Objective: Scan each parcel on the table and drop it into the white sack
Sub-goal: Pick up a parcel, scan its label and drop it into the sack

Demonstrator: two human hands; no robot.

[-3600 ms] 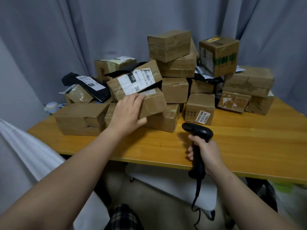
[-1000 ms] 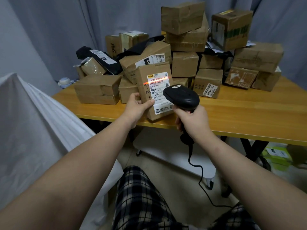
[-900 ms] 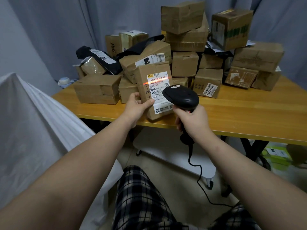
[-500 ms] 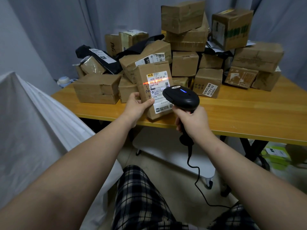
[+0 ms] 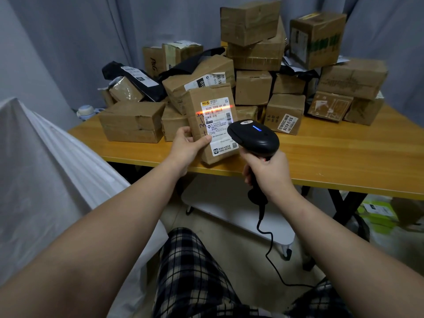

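– Parcel [image 5: 212, 121] first: where is it against the table [image 5: 344, 161]?

– Over the table's near edge, upright, with its shipping label [image 5: 218, 129] facing the person. Its bottom end sits at table-top level. I cannot tell whether it rests there or is held just clear.

– And the grips?

– The left grip [image 5: 187, 149] holds the parcel by its lower left edge, thumb on the front face, fingers wrapped behind. The right grip [image 5: 267, 173] is wrapped round the handle of a black barcode scanner [image 5: 254, 138], just beside the parcel, over the same table edge. A red scan line [image 5: 214, 109] crosses the top of the label, and a blue light [image 5: 257, 129] shows on the scanner's head.

– How will it handle?

– Light, I'd guess, since one hand steadies it by a side edge. It is a small cardboard box, stiff enough to pinch across its narrow depth. The card looks creased and worn, though, so squeezing the middle of a face could dent it. Taking it near a corner, along an edge, seems safest.

– Where does it go?

– Into the white sack [image 5: 46, 180], which stands off the table's left end, beside the person's left arm. I judge the scan is the step in hand, with the drop not yet done.

– What remains?

– A big pile of parcels [image 5: 252, 65] toward the back of the table, boxes stacked on one another, with black mailer bags [image 5: 135, 75] among them.
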